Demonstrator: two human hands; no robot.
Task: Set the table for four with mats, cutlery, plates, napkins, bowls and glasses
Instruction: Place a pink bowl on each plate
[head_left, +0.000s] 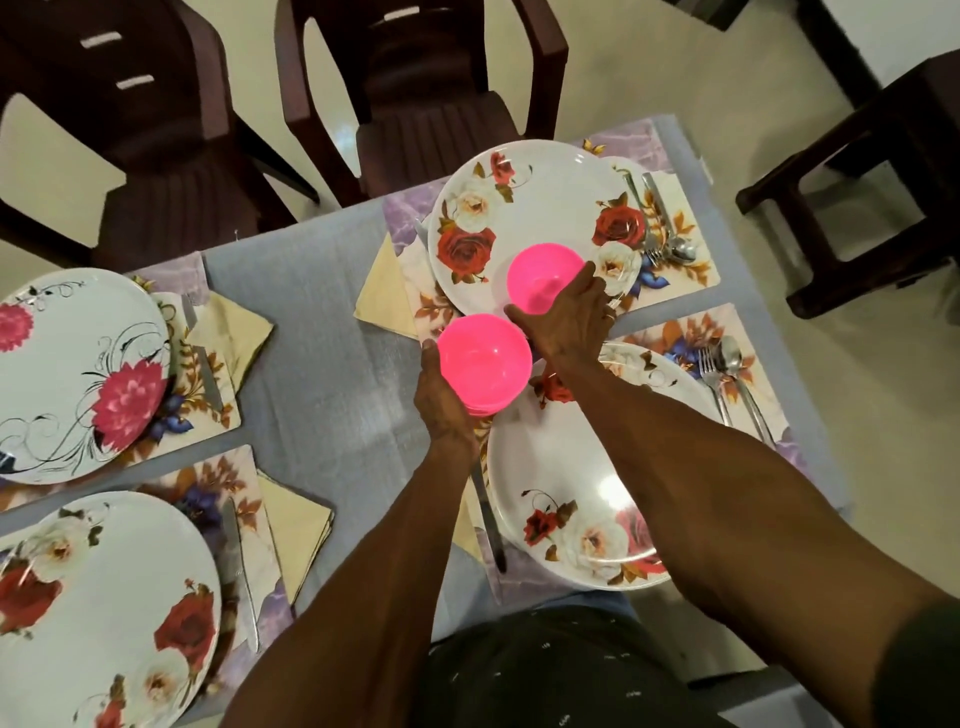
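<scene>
the right hand (566, 325) curled its thumb and fingers round a pink bowl (543, 278) that sat on the far-right floral plate (535, 208), near that plate's closer edge. the left hand (441, 400) gripped a stack of pink bowls (483, 361) from below and the side, held above the grey counter (322, 364) between the far-right plate and the near-right plate (566, 514). each of the four settings had a floral mat (696, 270) under its plate. a fork and spoon (670, 244) lay on the mat right of the far plate, and another fork and spoon (727, 374) lay right of the near plate. a knife (488, 519) lay left of the near-right plate. folded cream napkins (387, 291) lay beside the mats. two more plates (78, 374) sat on the left side, and dark plastic chairs (415, 93) stood beyond the counter
</scene>
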